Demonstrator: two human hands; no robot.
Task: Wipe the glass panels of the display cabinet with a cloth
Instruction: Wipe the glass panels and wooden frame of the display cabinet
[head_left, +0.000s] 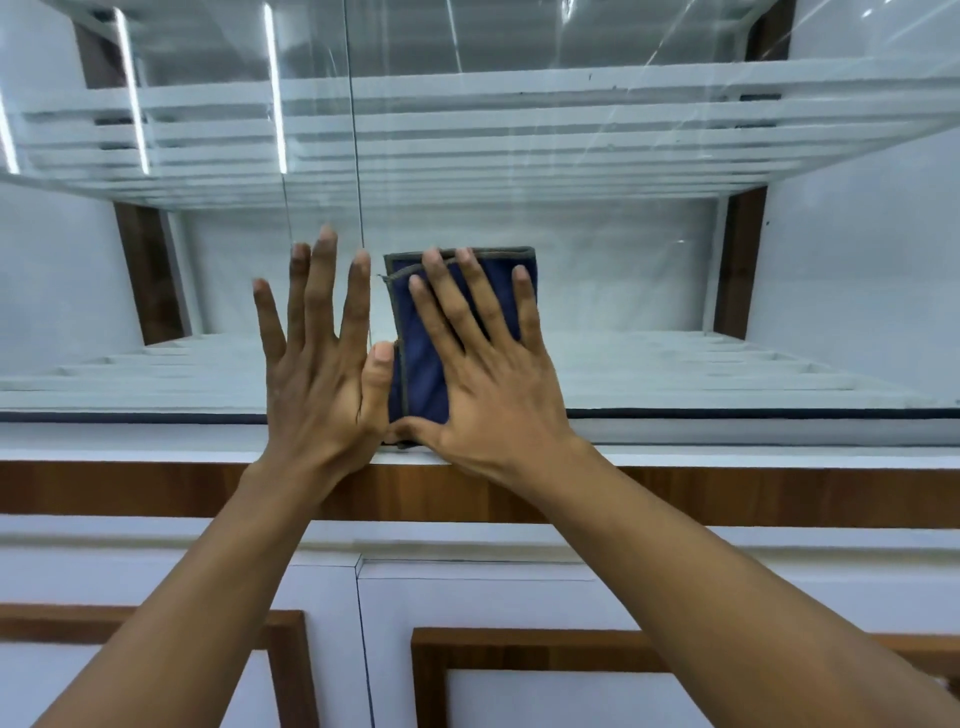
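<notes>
Wiping hand: right hand (493, 384), fingers straight and spread, presses flat on the cloth.
Cloth: blue cloth (423, 374), folded, flat against the glass panel (675, 312), low down by its bottom edge.
Other hand: left hand (317, 374), fingers straight, flat on the glass, just left of the cloth.
Below: white doors (519, 597), brown wood strip (156, 488).

The left forearm (208, 597) and right forearm (701, 571) reach up and forward, converging. The left grip (322, 379) lies flat, fingers straight and spread; the right grip (493, 389) just beside it likewise, thumbs close together.
</notes>
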